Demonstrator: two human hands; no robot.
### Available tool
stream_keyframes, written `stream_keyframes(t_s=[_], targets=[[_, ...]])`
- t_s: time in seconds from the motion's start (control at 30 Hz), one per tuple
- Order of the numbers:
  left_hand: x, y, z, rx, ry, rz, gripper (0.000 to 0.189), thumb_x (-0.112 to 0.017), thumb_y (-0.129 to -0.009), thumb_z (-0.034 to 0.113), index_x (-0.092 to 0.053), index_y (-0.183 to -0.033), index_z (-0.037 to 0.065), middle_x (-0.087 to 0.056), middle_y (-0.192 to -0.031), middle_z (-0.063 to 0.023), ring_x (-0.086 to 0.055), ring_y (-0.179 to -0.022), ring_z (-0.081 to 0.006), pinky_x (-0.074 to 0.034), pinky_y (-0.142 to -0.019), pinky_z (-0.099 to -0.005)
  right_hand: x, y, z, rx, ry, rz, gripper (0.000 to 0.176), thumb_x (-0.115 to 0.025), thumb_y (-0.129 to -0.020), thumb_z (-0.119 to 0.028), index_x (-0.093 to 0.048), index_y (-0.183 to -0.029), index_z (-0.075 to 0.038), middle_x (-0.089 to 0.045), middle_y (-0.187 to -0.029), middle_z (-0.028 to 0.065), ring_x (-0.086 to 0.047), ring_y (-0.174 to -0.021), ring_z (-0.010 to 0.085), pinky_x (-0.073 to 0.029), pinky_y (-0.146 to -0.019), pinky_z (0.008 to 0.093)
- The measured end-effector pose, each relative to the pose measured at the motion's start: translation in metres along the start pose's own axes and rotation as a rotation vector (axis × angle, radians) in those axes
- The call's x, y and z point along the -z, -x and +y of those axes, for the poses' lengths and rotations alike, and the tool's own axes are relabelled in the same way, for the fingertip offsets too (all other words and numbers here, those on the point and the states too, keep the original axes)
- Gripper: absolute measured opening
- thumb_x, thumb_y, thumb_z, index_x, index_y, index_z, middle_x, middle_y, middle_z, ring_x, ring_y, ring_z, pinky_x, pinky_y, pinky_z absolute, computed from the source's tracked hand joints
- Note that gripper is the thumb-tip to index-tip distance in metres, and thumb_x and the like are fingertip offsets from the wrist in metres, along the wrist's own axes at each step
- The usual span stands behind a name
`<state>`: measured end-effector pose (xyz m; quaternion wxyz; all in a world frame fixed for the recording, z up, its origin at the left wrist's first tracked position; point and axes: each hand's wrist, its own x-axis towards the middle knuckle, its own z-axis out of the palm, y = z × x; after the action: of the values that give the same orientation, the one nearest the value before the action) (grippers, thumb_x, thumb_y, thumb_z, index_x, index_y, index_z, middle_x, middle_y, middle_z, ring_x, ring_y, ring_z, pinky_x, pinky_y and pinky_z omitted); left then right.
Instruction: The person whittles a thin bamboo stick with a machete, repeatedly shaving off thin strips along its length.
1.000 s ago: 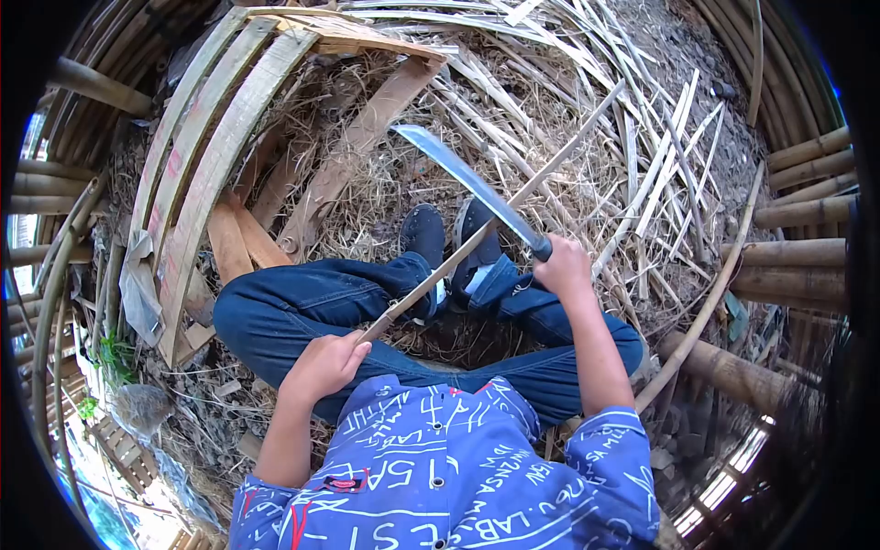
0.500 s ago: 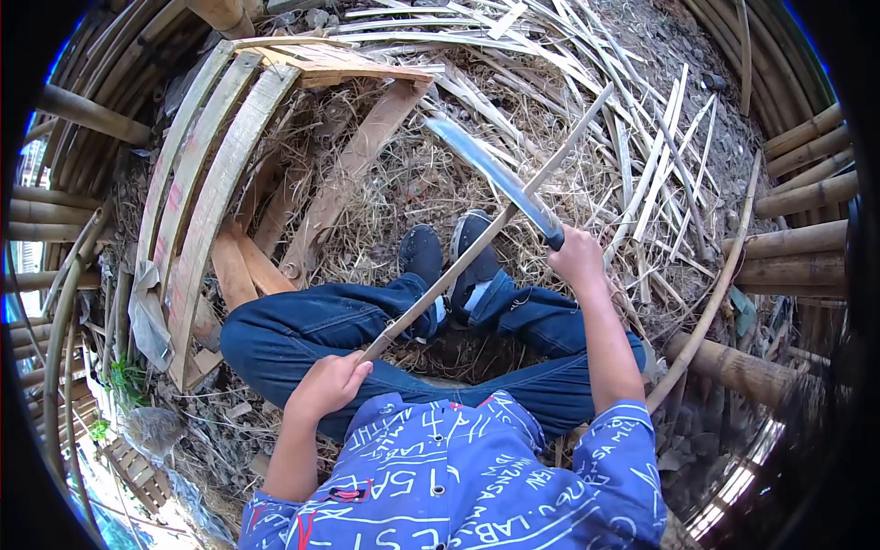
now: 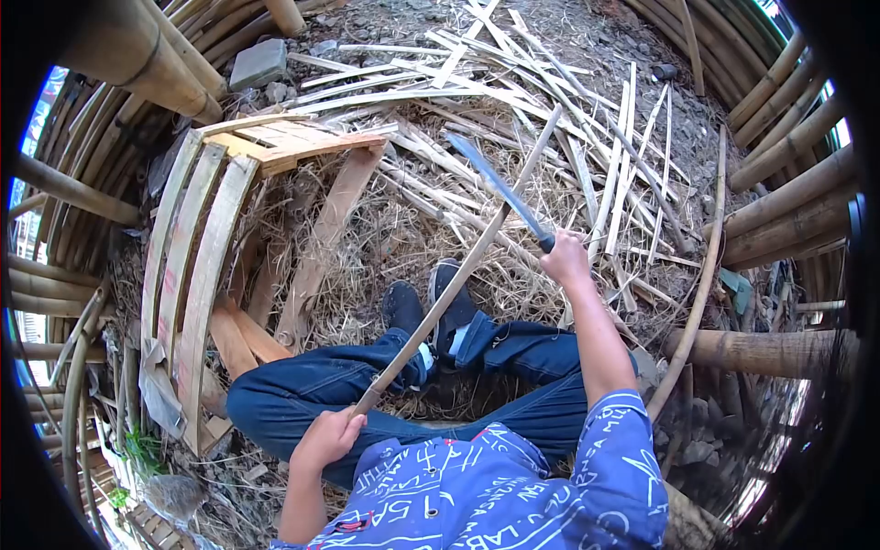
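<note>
A long thin bamboo strip [image 3: 440, 305] runs diagonally from lower left to upper right above the crossed legs. My left hand [image 3: 330, 438] is closed round its lower end, near my thigh. The dark handle of a long-bladed knife [image 3: 500, 188] is in my right hand [image 3: 565, 257]. The blade points up and to the left and crosses the strip near its upper part. Whether blade and strip touch at the crossing, I cannot tell.
A slatted wooden crate [image 3: 213, 247] lies at the left, with a plank [image 3: 335, 215] beside it. Cut bamboo strips [image 3: 458, 90] are scattered beyond the feet among shavings. Thick bamboo poles [image 3: 761, 353] stand at the right, and a grey block [image 3: 258, 64] lies at upper left.
The view has tilted up, so the crate and feet appear lower. The knife has shifted slightly relative to the strip, with its blade still across it. Both hands keep their hold.
</note>
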<state>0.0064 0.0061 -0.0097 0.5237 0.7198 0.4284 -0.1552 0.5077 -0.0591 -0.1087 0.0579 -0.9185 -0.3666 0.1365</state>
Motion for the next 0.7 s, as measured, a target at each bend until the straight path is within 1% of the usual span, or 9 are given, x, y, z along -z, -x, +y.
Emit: stream_keyframes(t_s=[0.03, 0.13, 0.2, 0.37, 0.4, 0.47, 0.57, 0.63, 0.7], targets=[[0.0, 0.001, 0.001, 0.007, 0.003, -0.001, 0.025, -0.051, -0.095, 0.024, -0.063, -0.093, 0.002, -0.062, -0.068, -0.0204, -0.062, -0.064, -0.039, -0.047, -0.06, -0.0434, -0.001, 0.002, 0.001, 0.008, 0.025, -0.043, 0.023, -0.062, -0.072, -0.018, -0.065, -0.088, -0.002, -0.068, -0.087, 0.0238, -0.067, -0.087, 0.0396, -0.053, -0.082, 0.0483], [0.0, -0.001, 0.002, 0.024, 0.02, -0.014, 0.025, -0.051, -0.096, 0.024, -0.062, -0.095, 0.002, -0.061, -0.067, -0.0209, -0.062, -0.065, -0.0396, -0.047, -0.061, -0.0438, 0.007, 0.003, 0.002, -0.024, 0.04, -0.024, 0.023, -0.062, -0.073, -0.018, -0.068, -0.09, -0.003, -0.069, -0.091, 0.0225, -0.068, -0.086, 0.0377, -0.054, -0.082, 0.0459], [0.0, 0.001, 0.004, 0.035, 0.027, -0.012, 0.025, -0.051, -0.096, 0.024, -0.062, -0.095, 0.002, -0.06, -0.067, -0.0211, -0.061, -0.066, -0.0405, -0.047, -0.061, -0.0444, -0.007, -0.009, 0.011, -0.116, 0.024, 0.029, 0.023, -0.062, -0.073, -0.019, -0.068, -0.09, -0.004, -0.07, -0.091, 0.0214, -0.069, -0.086, 0.0363, -0.055, -0.082, 0.045], [0.004, 0.003, 0.017, -0.007, -0.014, -0.009, 0.026, -0.048, -0.097, 0.027, -0.058, -0.096, 0.003, -0.061, -0.075, -0.0241, -0.06, -0.074, -0.0449, -0.046, -0.065, -0.0487, -0.018, -0.006, 0.002, -0.173, 0.042, 0.095, 0.024, -0.062, -0.073, -0.018, -0.069, -0.091, -0.004, -0.07, -0.091, 0.0202, -0.069, -0.088, 0.0358, -0.055, -0.082, 0.0447], [0.003, 0.003, 0.016, 0.007, 0.0, 0.002, 0.026, -0.048, -0.097, 0.027, -0.058, -0.096, 0.003, -0.061, -0.075, -0.0241, -0.06, -0.074, -0.0449, -0.046, -0.065, -0.0487, -0.014, 0.0, 0.001, -0.199, 0.016, 0.119, 0.023, -0.062, -0.073, -0.017, -0.069, -0.091, -0.005, -0.07, -0.09, 0.0202, -0.069, -0.088, 0.0363, -0.055, -0.081, 0.0455], [0.001, 0.006, 0.008, -0.114, -0.113, 0.046, 0.027, -0.048, -0.097, 0.028, -0.054, -0.094, 0.003, -0.061, -0.077, -0.025, -0.06, -0.077, -0.0455, -0.045, -0.065, -0.05, -0.024, 0.006, 0.009, -0.238, -0.015, 0.177, 0.021, -0.063, -0.074, -0.019, -0.069, -0.088, -0.005, -0.07, -0.087, 0.021, -0.068, -0.086, 0.0381, -0.054, -0.08, 0.0478], [0.0, 0.011, 0.016, -0.097, -0.113, 0.106, 0.027, -0.048, -0.097, 0.029, -0.052, -0.091, 0.003, -0.062, -0.078, -0.0244, -0.06, -0.078, -0.0457, -0.046, -0.067, -0.0516, -0.042, 0.014, 0.022, -0.289, -0.185, 0.22, 0.024, -0.064, -0.076, -0.023, -0.069, -0.082, -0.001, -0.068, -0.08, 0.0231, -0.067, -0.081, 0.04, -0.052, -0.074, 0.0491], [-0.003, 0.008, 0.015, -0.076, -0.123, 0.11, 0.027, -0.048, -0.096, 0.029, -0.051, -0.092, 0.002, -0.062, -0.078, -0.0239, -0.061, -0.078, -0.0453, -0.046, -0.068, -0.0517, -0.044, 0.031, 0.025, -0.214, -0.344, 0.209, 0.024, -0.063, -0.077, -0.023, -0.068, -0.082, 0.0, -0.067, -0.077, 0.0239, -0.067, -0.077, 0.0409, -0.051, -0.07, 0.0486], [-0.007, 0.006, 0.016, -0.065, -0.133, 0.107, 0.028, -0.048, -0.096, 0.03, -0.05, -0.093, 0.002, -0.063, -0.078, -0.0235, -0.061, -0.078, -0.0449, -0.046, -0.068, -0.0519, -0.03, 0.06, 0.013, -0.19, -0.319, 0.207, 0.023, -0.062, -0.077, -0.021, -0.067, -0.082, 0.001, -0.066, -0.074, 0.0234, -0.065, -0.072, 0.041, -0.05, -0.066, 0.0471]])
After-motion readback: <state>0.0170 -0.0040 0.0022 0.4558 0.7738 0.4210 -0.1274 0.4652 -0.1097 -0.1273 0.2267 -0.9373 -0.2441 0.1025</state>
